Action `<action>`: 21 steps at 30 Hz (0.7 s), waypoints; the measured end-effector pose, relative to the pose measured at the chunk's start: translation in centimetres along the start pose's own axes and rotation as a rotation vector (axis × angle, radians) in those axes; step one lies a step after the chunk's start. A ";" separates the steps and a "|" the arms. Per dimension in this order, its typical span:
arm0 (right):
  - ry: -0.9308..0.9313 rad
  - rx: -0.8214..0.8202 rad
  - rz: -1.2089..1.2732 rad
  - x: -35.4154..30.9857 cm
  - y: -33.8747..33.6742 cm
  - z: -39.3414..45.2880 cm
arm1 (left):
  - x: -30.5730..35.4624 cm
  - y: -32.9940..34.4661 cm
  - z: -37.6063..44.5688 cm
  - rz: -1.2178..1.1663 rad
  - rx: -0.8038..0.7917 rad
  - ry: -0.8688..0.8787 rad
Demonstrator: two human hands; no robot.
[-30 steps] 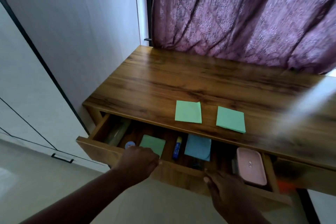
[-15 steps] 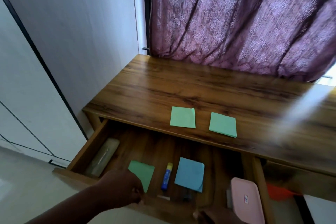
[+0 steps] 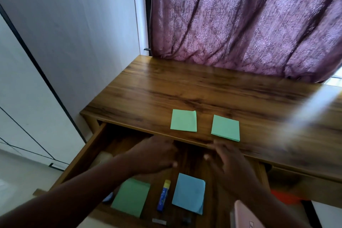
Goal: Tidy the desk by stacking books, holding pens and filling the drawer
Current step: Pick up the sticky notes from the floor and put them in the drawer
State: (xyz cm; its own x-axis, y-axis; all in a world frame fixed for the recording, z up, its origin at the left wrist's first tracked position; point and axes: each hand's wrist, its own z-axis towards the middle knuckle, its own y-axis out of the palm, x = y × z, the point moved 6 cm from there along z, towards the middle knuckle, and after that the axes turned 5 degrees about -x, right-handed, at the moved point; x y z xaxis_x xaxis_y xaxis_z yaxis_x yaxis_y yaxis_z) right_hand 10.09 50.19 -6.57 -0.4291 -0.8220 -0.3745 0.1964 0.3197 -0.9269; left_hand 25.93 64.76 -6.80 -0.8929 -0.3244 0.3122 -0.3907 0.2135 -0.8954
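No writing reads clearly anywhere. The open wooden drawer under the brown wood-grain table holds a green sticky pad, a blue glue stick with yellow cap and a blue sticky pad. Above them the left hand and right hand hover, fingers spread, empty. Two green sticky pads lie on the table's near edge.
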 end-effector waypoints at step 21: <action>-0.313 0.188 -0.380 -1.1 6.0 0.2 | -3.6 4.3 1.7 0.333 0.376 0.371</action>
State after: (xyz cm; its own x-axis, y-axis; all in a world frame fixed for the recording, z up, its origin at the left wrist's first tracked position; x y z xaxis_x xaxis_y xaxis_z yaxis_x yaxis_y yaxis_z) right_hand 11.93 52.89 -11.67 -0.2231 -0.9740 0.0394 0.2454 -0.0952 -0.9647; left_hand 27.83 65.23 -12.30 -0.9979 0.0595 0.0264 -0.0329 -0.1127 -0.9931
